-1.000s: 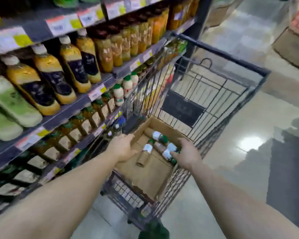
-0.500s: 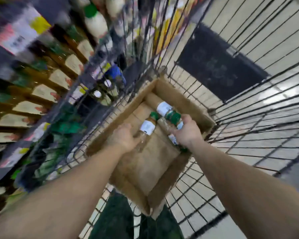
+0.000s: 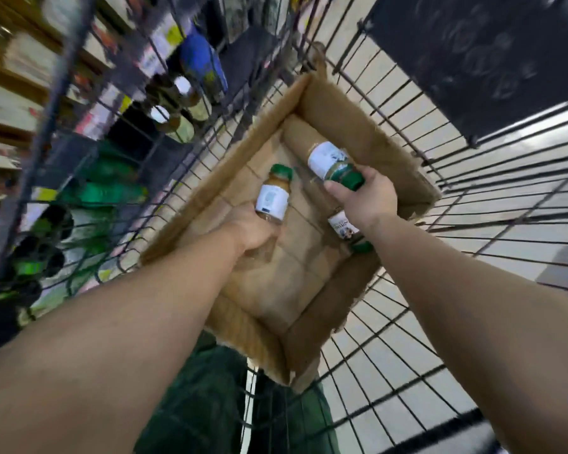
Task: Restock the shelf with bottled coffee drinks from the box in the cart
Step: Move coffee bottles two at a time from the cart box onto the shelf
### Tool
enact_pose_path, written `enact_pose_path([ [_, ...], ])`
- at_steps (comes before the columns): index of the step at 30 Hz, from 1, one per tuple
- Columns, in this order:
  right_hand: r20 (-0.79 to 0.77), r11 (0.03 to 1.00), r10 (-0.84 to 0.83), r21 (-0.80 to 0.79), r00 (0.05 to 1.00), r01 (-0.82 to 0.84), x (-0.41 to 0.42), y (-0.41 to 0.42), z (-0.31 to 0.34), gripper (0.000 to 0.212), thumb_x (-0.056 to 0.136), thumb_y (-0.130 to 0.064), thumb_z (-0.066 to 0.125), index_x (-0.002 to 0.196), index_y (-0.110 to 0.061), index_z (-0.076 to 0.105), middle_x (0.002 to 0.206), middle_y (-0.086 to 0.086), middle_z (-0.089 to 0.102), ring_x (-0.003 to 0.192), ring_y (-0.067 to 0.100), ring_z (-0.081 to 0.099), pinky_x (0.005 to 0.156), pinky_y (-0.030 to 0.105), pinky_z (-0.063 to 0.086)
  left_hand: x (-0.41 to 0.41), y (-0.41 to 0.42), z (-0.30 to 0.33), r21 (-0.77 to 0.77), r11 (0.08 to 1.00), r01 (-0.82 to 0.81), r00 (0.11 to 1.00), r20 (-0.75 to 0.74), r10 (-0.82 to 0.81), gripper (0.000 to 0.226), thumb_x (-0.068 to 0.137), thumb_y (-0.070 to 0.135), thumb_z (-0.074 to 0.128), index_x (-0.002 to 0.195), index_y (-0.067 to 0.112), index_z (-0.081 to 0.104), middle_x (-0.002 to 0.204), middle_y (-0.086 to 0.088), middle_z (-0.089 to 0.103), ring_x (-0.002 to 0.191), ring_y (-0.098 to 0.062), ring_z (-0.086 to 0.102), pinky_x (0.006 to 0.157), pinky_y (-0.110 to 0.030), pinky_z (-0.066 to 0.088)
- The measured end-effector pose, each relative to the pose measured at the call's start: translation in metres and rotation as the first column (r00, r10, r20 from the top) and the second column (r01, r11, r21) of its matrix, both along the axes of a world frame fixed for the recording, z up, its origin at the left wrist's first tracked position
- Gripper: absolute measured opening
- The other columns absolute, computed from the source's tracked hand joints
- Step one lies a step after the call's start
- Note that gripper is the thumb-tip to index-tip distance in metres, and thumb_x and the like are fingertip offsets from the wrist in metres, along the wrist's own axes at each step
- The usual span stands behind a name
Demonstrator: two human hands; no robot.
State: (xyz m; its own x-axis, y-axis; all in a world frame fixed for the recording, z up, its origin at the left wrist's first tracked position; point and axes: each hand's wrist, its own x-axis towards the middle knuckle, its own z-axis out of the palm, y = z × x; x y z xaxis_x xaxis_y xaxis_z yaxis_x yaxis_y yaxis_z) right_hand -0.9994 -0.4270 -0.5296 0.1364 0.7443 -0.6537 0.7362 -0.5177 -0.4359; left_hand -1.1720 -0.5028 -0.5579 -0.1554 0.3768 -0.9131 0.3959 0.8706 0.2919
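Observation:
An open cardboard box (image 3: 368, 132) lies in the wire cart (image 3: 473, 257). My left hand (image 3: 250, 229) grips the lower end of a coffee bottle (image 3: 273, 194) with a white label and green cap. My right hand (image 3: 368, 198) grips the green-capped neck of a second bottle (image 3: 322, 152), whose tan body points toward the box's far corner. A third bottle (image 3: 345, 227) lies in the box under my right wrist, partly hidden. Both hands are inside the box.
The shelves (image 3: 20, 103) stand left of the cart, blurred, with bottles (image 3: 177, 122) and green-capped goods behind the cart's wire side. A black panel (image 3: 479, 57) hangs on the cart's far end. Tiled floor shows through the wires. Green trousers (image 3: 197, 404) appear below the box.
The view has moved closer over the box. My left hand has closed round the left bottle. My right hand has shifted onto the capped end of the far bottle.

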Motion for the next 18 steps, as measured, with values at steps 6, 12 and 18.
enact_pose_path([
  [6, -0.012, 1.000, 0.015, 0.015, 1.000, -0.015, -0.008, -0.016, 0.060, 0.050, 0.078, -0.037, 0.076, 0.117, -0.010, 0.060, 0.097, 0.004, 0.064, 0.085, 0.016, 0.059, 0.064, 0.014, 0.039, -0.034, -0.026, 0.053, 0.054, 0.998, -0.038, 0.994, 0.101, 0.032, 0.030, 0.076, 0.007, 0.078, 0.095, 0.016, 0.057, 0.081, -0.003, 0.060, 0.055, -0.002, 0.057, 0.046, -0.016, 0.045],
  [12, -0.159, 1.000, -0.031, -0.007, 0.987, 0.031, -0.025, -0.045, 0.120, 0.049, 0.067, -0.030, 0.085, 0.107, -0.008, 0.066, 0.100, 0.007, 0.070, 0.092, 0.020, 0.066, 0.081, 0.035, 0.054, -0.057, -0.046, 0.110, 0.108, 0.994, 0.014, 0.990, 0.141, -0.029, 0.037, 0.061, 0.018, 0.080, 0.095, 0.018, 0.065, 0.091, -0.005, 0.069, 0.078, -0.018, 0.066, 0.065, -0.025, 0.050],
  [18, -0.368, 0.997, 0.070, 0.006, 0.927, -0.073, -0.035, -0.083, 0.190, 0.036, 0.075, -0.025, 0.080, 0.104, -0.008, 0.067, 0.094, 0.010, 0.071, 0.085, 0.018, 0.064, 0.072, 0.031, 0.050, -0.070, -0.078, 0.170, 0.230, 0.973, -0.032, 0.962, 0.272, -0.033, 0.057, 0.050, 0.015, 0.073, 0.106, 0.016, 0.061, 0.099, -0.010, 0.069, 0.083, -0.025, 0.066, 0.065, -0.029, 0.053],
])
